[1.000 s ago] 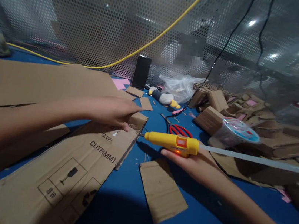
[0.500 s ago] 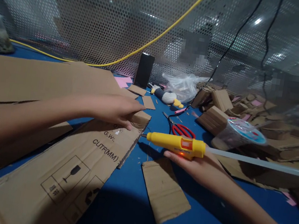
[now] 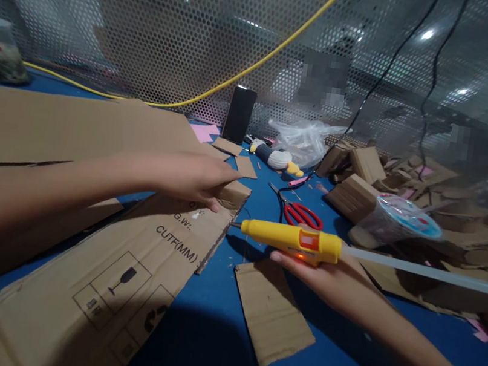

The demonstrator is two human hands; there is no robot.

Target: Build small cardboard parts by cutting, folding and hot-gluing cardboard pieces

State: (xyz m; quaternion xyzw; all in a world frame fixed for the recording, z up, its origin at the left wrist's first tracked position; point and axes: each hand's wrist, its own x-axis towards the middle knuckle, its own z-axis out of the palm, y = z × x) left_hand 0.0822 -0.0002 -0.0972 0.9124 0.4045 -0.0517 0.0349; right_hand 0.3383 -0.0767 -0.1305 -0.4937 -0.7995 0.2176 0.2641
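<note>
A long printed cardboard piece [image 3: 120, 274] lies slantwise on the blue table [image 3: 199, 329]. Across its far end rests my left hand [image 3: 196, 179], palm down, fingers extended and thumb apart on the board. My right hand [image 3: 317, 273] is wrapped round a yellow glue gun [image 3: 288, 238] with a lit orange light and a long clear glue stick [image 3: 427, 271] out of its back. The gun's nozzle points left, at the right edge of the printed cardboard. Below the gun lies a small loose cardboard piece [image 3: 273, 313].
Red-handled scissors [image 3: 303, 215] lie behind the gun. A phone [image 3: 239, 114], a screwdriver-like tool [image 3: 275, 157] and a plastic bag [image 3: 303, 140] stand or lie farther back. Cardboard scraps [image 3: 366, 164] and a plastic cup [image 3: 398, 221] are at right; a large sheet [image 3: 64, 125] is left.
The whole view has shifted slightly, moving the scene a little to the right. Both hands and the glue gun keep nearly the same places relative to the printed cardboard.
</note>
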